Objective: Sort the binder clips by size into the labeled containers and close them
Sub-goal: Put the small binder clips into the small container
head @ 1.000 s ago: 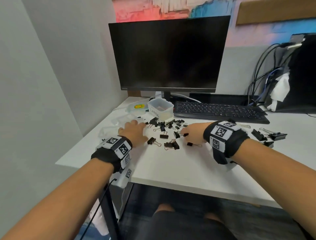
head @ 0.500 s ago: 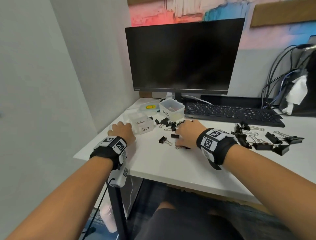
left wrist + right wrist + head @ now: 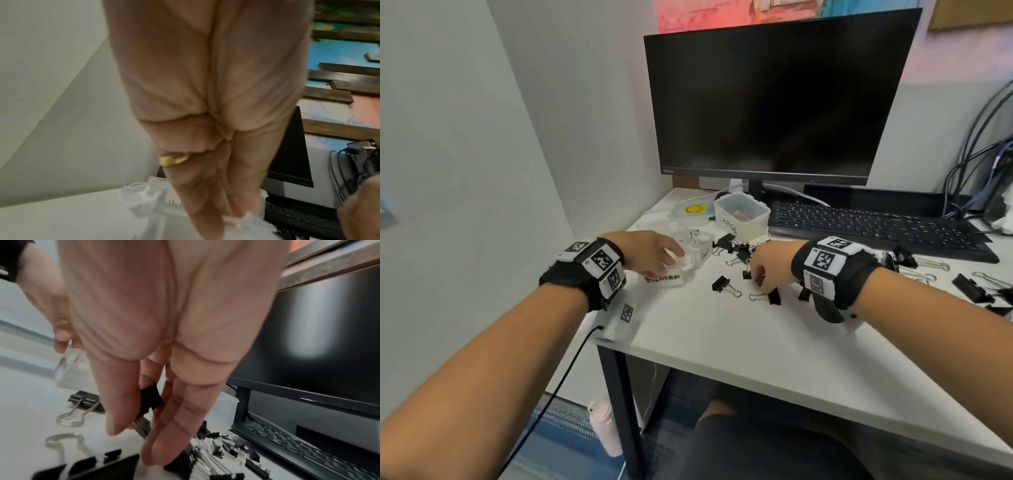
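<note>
Only the wrist view shows it — right hand (image 3: pixel 156 353) pinching a binder clip (image 3: pixel 150 400).
</note>
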